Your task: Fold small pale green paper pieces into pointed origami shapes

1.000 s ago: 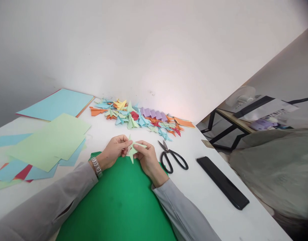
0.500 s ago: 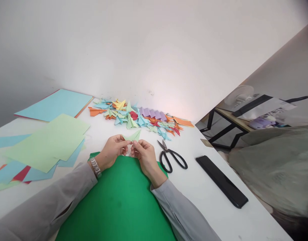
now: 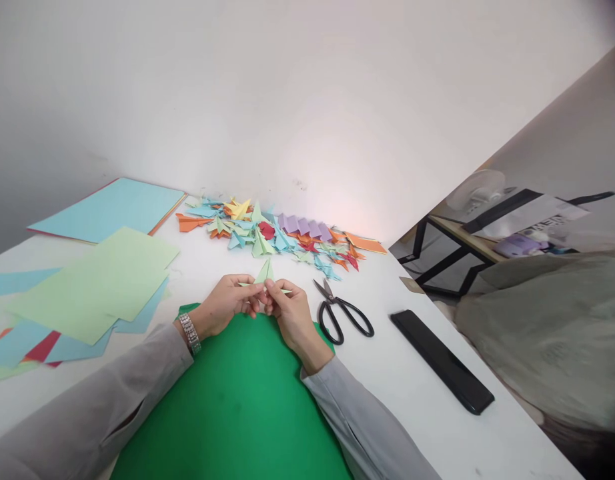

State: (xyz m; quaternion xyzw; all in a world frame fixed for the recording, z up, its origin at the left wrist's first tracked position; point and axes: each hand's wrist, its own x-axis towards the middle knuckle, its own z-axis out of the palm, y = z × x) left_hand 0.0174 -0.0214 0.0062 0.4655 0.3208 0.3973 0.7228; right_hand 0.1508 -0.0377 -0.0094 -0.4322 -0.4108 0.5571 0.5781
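Between my two hands is a small folded piece of light green paper, its pointed tip upward and its lower part hidden by my fingers. My left hand, with a silver watch at the wrist, pinches it from the left. From the other side my right hand pinches it between thumb and fingers. Both hands hover over the top edge of a green sheet. Behind them lies a pile of small folded paper shapes in several colours. Scissors with black handles rest, blades apart, right of my right hand.
Loose light green sheets overlap blue and red ones at the left. A blue-topped paper stack lies by the wall. A long black case sits near the table's right edge. Beyond that edge stand a low shelf and a grey-green covered thing.
The light green paper has turned in my fingers: its tip pointed to the upper right and now stands nearly upright. My hands have stayed in almost the same place.
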